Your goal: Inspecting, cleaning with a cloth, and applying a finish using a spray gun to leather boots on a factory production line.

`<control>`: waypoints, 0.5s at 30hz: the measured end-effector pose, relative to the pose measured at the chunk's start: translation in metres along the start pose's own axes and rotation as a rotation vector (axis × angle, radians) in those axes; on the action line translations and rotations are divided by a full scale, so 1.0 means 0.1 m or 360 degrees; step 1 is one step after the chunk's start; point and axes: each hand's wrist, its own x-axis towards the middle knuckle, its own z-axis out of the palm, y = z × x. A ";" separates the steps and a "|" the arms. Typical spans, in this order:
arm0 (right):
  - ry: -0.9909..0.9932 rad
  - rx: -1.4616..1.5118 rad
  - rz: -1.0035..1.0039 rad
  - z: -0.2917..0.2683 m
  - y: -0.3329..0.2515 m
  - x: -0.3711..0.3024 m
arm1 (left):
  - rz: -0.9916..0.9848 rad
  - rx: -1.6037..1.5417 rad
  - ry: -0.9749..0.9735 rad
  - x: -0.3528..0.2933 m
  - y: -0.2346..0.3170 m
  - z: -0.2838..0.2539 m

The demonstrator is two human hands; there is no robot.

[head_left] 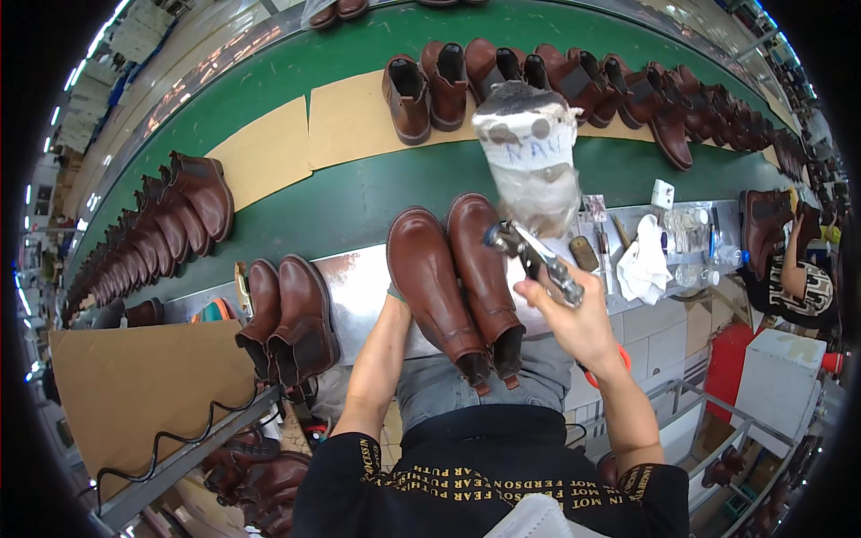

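Observation:
A pair of brown ankle boots, the left boot (423,273) and the right boot (480,269), lies side by side before me, toes away and heel tabs toward my lap. My left hand (397,309) reaches in at the left boot's outer side; its fingers are hidden behind the boot. My right hand (578,314) is closed round a metal spray gun (543,269) just right of the boots. The gun's nozzle end is close to the right boot. On the gun sits a cup (529,161) wrapped in whitish, stained material with a dark top.
Another brown pair (300,318) stands on the bench to the left. Rows of boots (193,202) line the green conveyor (359,184) beyond. At right lie a white cloth (644,260), a brush (583,251) and clear bottles (691,238). A co-worker (798,278) is at far right.

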 end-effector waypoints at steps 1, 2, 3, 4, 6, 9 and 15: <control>0.0169 -0.0062 -0.0122 0.01 0.06 0.05 | 0.0003 0.0014 -0.0004 0.04 -0.01 0.02; 0.0338 -0.0123 -0.0244 0.01 0.10 0.08 | 0.0007 0.0028 -0.0008 0.02 -0.03 0.04; 0.0441 -0.0089 -0.0208 -0.02 0.14 0.03 | 0.0011 0.0041 -0.0012 0.05 -0.02 0.04; 0.0443 -0.0090 -0.0208 -0.06 0.17 -0.05 | 0.0012 0.0050 -0.0012 0.04 -0.02 0.03; 0.0267 0.0018 -0.0169 -0.15 0.16 -0.18 | 0.0014 0.0070 -0.0015 0.00 0.01 0.01; 0.0215 0.0082 -0.0197 -0.03 0.07 -0.05 | -0.0032 0.0109 -0.0055 0.03 0.01 0.02; 0.0368 -0.0049 -0.0189 -0.14 0.16 0.01 | -0.0009 0.0180 -0.0058 0.05 0.00 0.03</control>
